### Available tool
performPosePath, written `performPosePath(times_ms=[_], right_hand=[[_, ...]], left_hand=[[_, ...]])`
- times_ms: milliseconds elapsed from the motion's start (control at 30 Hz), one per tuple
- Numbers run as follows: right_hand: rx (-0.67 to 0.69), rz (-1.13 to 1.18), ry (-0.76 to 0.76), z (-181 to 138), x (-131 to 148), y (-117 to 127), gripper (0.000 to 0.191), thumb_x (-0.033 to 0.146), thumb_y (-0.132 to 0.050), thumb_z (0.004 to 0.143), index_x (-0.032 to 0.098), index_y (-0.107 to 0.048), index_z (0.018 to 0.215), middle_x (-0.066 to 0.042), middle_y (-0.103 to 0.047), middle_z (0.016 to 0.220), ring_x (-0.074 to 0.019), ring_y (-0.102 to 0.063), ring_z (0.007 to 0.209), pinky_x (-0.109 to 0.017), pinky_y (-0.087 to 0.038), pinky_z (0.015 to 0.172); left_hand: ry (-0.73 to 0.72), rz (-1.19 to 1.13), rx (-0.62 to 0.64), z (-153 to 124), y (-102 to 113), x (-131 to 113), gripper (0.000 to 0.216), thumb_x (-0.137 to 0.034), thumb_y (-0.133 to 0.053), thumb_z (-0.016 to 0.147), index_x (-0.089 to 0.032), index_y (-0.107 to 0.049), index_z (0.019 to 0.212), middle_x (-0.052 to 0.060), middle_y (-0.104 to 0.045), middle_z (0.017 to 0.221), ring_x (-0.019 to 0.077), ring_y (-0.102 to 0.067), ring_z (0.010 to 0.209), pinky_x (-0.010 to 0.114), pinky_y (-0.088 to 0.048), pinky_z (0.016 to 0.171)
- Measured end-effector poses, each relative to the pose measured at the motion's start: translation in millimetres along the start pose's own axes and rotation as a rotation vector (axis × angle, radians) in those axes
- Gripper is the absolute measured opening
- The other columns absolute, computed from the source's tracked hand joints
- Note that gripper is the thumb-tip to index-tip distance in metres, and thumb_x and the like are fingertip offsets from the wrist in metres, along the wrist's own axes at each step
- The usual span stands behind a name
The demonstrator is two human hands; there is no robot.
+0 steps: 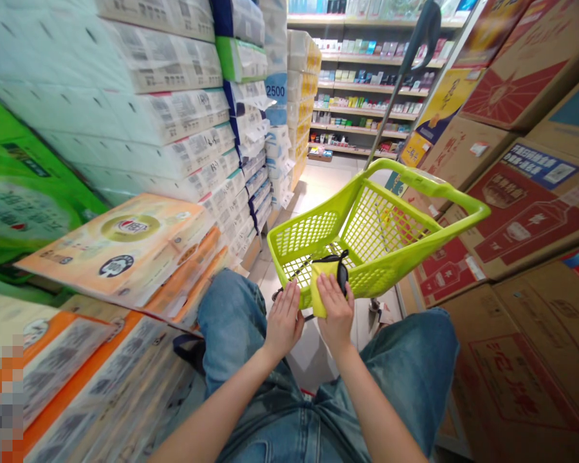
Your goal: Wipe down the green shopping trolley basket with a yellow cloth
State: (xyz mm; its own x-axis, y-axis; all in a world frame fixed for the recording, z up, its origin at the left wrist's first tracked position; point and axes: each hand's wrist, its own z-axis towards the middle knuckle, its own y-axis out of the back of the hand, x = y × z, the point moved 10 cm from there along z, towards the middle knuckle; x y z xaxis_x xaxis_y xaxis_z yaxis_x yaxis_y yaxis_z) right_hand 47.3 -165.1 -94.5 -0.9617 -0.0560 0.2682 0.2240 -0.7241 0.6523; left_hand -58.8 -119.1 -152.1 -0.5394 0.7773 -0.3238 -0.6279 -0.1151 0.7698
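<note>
A lime-green plastic shopping basket (289, 239) with lattice walls stands tilted before my knees. My right hand (335, 307) holds a yellow cloth (318, 302) at the basket's near rim, its fingers laid over the fabric. Black trim and a black loop show at the cloth's upper end; whether it is a plain cloth or a small pouch I cannot tell. My left hand (284, 316) lies beside it with fingers stretched out, at the basket's near left corner. Its palm is hidden, and no object shows in it.
Stacked tissue packs (183, 119) rise on the left, with an orange pack (125, 238) close to my left knee. Cardboard cartons (516, 225) line the right side. A grey-handled pole (395, 96) rises behind the basket. Stocked shelves (367, 61) stand across the aisle's end.
</note>
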Motion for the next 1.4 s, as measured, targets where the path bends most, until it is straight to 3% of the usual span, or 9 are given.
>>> performPosePath(times_ms=[200, 433, 567, 733, 867, 1000, 1133, 1300, 1400], right_hand=[[0.096, 0.026, 0.166, -1.3, 20.7, -1.3, 0.057, 0.012, -0.047, 0.090, 0.026, -0.046, 0.146, -0.005, -0.062, 0.138, -0.0182, -0.054, 0.133, -0.042, -0.016, 0.123], [0.024, -0.141, 0.103, 21.1, -91.9, 43.0, 0.053, 0.014, -0.049, 0.090, 0.025, -0.050, 0.142, -0.006, -0.061, 0.139, -0.0215, -0.056, 0.130, -0.046, -0.017, 0.122], [-0.029, -0.199, -0.003, 25.6, -115.6, 49.7, 0.056, 0.012, -0.048, 0.087, 0.025, -0.051, 0.142, -0.007, -0.062, 0.138, -0.0238, -0.056, 0.131, -0.049, -0.021, 0.119], [-0.015, -0.109, -0.095, 13.2, -57.7, 21.3, 0.065, 0.009, -0.043, 0.085, 0.022, -0.043, 0.148, -0.010, -0.056, 0.144, -0.0244, -0.049, 0.137, -0.047, -0.022, 0.119], [0.077, 0.007, 0.016, -1.8, 7.9, -4.9, 0.065, 0.008, -0.041, 0.086, 0.021, -0.040, 0.150, -0.008, -0.056, 0.145, -0.0216, -0.046, 0.140, -0.044, -0.018, 0.122], [0.132, 0.036, 0.129, -6.2, 28.1, -7.3, 0.063, 0.007, -0.043, 0.086, 0.022, -0.043, 0.147, -0.006, -0.057, 0.144, -0.0187, -0.048, 0.138, -0.041, -0.013, 0.124], [0.197, -0.006, 0.201, 2.9, -3.9, 6.9, 0.064, 0.006, -0.044, 0.085, 0.024, -0.045, 0.146, -0.004, -0.057, 0.144, -0.0182, -0.050, 0.136, -0.043, -0.008, 0.125], [0.108, -0.163, 0.067, 24.0, -88.4, 40.4, 0.062, 0.007, -0.046, 0.084, 0.025, -0.049, 0.143, -0.005, -0.058, 0.142, -0.0224, -0.053, 0.133, -0.049, -0.014, 0.123], [0.062, -0.221, -0.004, 29.6, -105.6, 46.5, 0.061, 0.008, -0.046, 0.083, 0.024, -0.051, 0.141, -0.006, -0.059, 0.141, -0.0243, -0.053, 0.133, -0.050, -0.018, 0.121]], left_hand=[[-0.017, 0.004, 0.011, 0.7, 1.7, -1.3, 0.078, -0.009, -0.041, 0.090, -0.016, -0.006, 0.159, 0.015, -0.029, 0.161, 0.0261, -0.025, 0.150, 0.049, -0.035, 0.117], [-0.006, 0.023, -0.007, 1.3, 0.6, -1.0, 0.081, -0.006, -0.043, 0.088, -0.015, -0.006, 0.159, 0.015, -0.030, 0.160, 0.0259, -0.025, 0.150, 0.049, -0.036, 0.116], [-0.005, 0.020, -0.016, 0.4, -0.4, -0.8, 0.081, -0.006, -0.044, 0.088, -0.015, -0.006, 0.159, 0.015, -0.030, 0.160, 0.0262, -0.025, 0.150, 0.050, -0.035, 0.116], [0.015, 0.011, -0.015, -1.2, -2.6, 0.9, 0.080, -0.007, -0.043, 0.088, -0.016, -0.006, 0.159, 0.014, -0.030, 0.160, 0.0269, -0.025, 0.150, 0.050, -0.035, 0.116], [-0.006, 0.014, -0.006, -0.5, -0.7, -1.2, 0.079, -0.009, -0.042, 0.089, -0.015, -0.005, 0.159, 0.015, -0.030, 0.160, 0.0263, -0.025, 0.150, 0.049, -0.035, 0.116], [0.002, 0.021, 0.013, 0.4, 0.6, -0.6, 0.079, -0.010, -0.042, 0.089, -0.015, -0.007, 0.159, 0.015, -0.032, 0.159, 0.0256, -0.027, 0.150, 0.048, -0.035, 0.116], [-0.008, 0.042, -0.004, 0.0, 0.5, -0.8, 0.081, -0.006, -0.043, 0.087, -0.015, -0.006, 0.159, 0.014, -0.031, 0.160, 0.0247, -0.026, 0.150, 0.047, -0.034, 0.117], [-0.013, 0.063, -0.017, -1.1, -2.1, 0.4, 0.084, -0.006, -0.046, 0.085, -0.014, -0.007, 0.159, 0.014, -0.030, 0.160, 0.0251, -0.026, 0.150, 0.047, -0.034, 0.118], [-0.003, 0.052, -0.019, -1.1, -2.7, 1.5, 0.083, -0.006, -0.046, 0.086, -0.014, -0.008, 0.159, 0.014, -0.030, 0.160, 0.0253, -0.026, 0.150, 0.047, -0.034, 0.118]])
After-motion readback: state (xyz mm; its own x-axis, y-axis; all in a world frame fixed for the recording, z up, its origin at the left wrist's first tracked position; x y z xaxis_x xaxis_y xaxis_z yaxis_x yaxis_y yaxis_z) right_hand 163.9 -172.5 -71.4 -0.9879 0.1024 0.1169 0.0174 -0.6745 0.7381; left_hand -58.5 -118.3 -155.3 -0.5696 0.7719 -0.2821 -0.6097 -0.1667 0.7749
